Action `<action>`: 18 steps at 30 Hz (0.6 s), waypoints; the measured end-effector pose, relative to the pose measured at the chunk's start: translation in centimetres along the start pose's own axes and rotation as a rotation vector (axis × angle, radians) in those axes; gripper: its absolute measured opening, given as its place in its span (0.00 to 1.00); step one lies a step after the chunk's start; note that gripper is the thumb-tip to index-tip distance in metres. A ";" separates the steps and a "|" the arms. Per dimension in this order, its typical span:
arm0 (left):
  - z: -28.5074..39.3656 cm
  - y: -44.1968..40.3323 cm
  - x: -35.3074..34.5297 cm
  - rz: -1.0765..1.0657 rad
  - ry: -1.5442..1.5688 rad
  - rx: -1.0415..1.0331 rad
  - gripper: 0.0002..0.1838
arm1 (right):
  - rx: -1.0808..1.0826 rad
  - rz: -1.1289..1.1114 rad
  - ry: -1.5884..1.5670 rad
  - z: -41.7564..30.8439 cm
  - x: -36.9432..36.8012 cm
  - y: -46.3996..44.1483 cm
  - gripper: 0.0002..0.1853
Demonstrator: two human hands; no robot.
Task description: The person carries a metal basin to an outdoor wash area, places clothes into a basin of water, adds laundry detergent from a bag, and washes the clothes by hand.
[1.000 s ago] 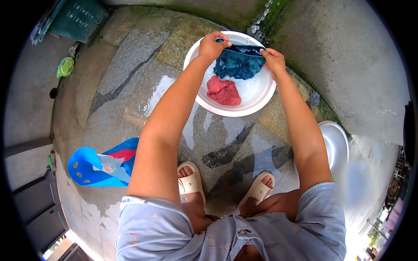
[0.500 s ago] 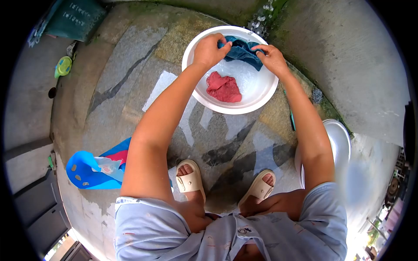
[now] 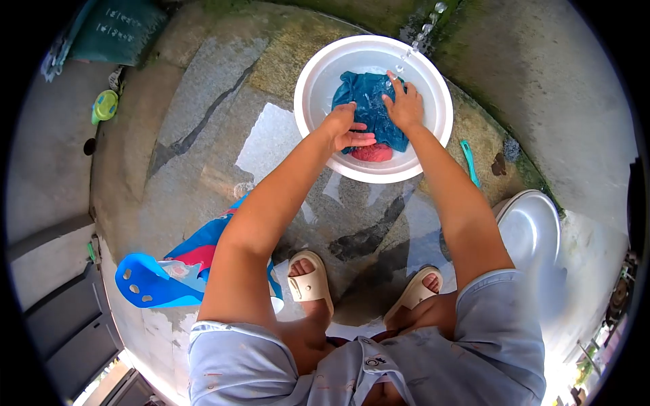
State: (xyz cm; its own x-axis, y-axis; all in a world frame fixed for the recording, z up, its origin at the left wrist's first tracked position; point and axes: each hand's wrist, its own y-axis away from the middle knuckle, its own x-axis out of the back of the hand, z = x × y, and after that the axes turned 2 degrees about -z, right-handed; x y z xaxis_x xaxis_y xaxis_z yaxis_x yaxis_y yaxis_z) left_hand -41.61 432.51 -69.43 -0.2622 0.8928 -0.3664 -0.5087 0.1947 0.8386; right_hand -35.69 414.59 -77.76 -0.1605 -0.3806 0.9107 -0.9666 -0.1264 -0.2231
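A teal cloth garment [image 3: 367, 101] lies spread in the water of a white basin [image 3: 306, 88]. Its near edge covers part of a red cloth [image 3: 372, 153], which shows by the near wall. My left hand [image 3: 347, 130] rests at the garment's left side, fingers stretched out and apart. On the right, my right hand [image 3: 405, 105] lies with spread fingers over the garment's far right part. Neither hand grips the fabric.
Water falls in a stream [image 3: 421, 34] into the basin's far right side. A metal basin [image 3: 531, 227] stands at right, near a turquoise-handled brush [image 3: 469, 162]. A blue bag-like item [image 3: 152, 284] lies on the wet stone floor [image 3: 210, 101] at left.
The teal garment, earlier pinched between both hands at the basin's far side, now lies spread in the water, partly over the red cloth. Both hands have loosened, and the left has come nearer.
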 end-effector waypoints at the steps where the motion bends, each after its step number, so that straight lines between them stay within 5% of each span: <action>1: -0.4 0.8 -0.5 0.002 0.013 -0.003 0.30 | -0.008 -0.046 -0.007 -1.5 0.1 0.5 0.20; 2: -0.8 1.4 -0.9 0.002 0.027 -0.005 0.30 | -0.017 -0.092 -0.014 -3.0 0.2 1.0 0.19; 4: -1.0 1.3 -0.6 -0.066 0.086 -0.008 0.31 | -0.236 -0.542 -0.561 -4.4 -0.8 -0.8 0.17; 7: -0.7 -0.7 2.9 -0.238 0.153 -0.087 0.37 | -0.052 -0.295 -0.721 -11.7 3.3 1.6 0.14; 8: -0.6 -2.0 4.2 -0.358 0.480 -0.060 0.36 | -0.030 -0.285 -0.752 -13.8 5.8 2.8 0.14; 10: -0.1 -2.7 6.1 -0.325 0.261 -0.102 0.33 | 0.170 -0.185 -0.768 -14.8 7.4 4.4 0.14; 13: -1.9 -3.2 3.1 -0.255 0.382 -0.273 0.25 | 0.325 -0.026 -0.604 -11.2 5.2 4.7 0.14; 16: -2.0 0.8 -2.5 -0.104 0.192 -0.274 0.21 | -0.210 -0.125 -0.399 -4.1 2.6 -0.3 0.20; 18: -1.2 -0.7 -2.7 -0.145 0.055 -0.315 0.22 | -0.236 -0.105 -0.402 -3.3 3.2 -1.3 0.19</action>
State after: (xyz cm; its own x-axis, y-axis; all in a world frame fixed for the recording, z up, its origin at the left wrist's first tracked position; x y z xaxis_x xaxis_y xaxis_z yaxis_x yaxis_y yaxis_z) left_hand -41.51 429.47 -69.56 -0.2081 0.8400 -0.5011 -0.7700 0.1752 0.6135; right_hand -35.61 416.52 -73.39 -0.0144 -0.7067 0.7074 -0.9999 0.0108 -0.0096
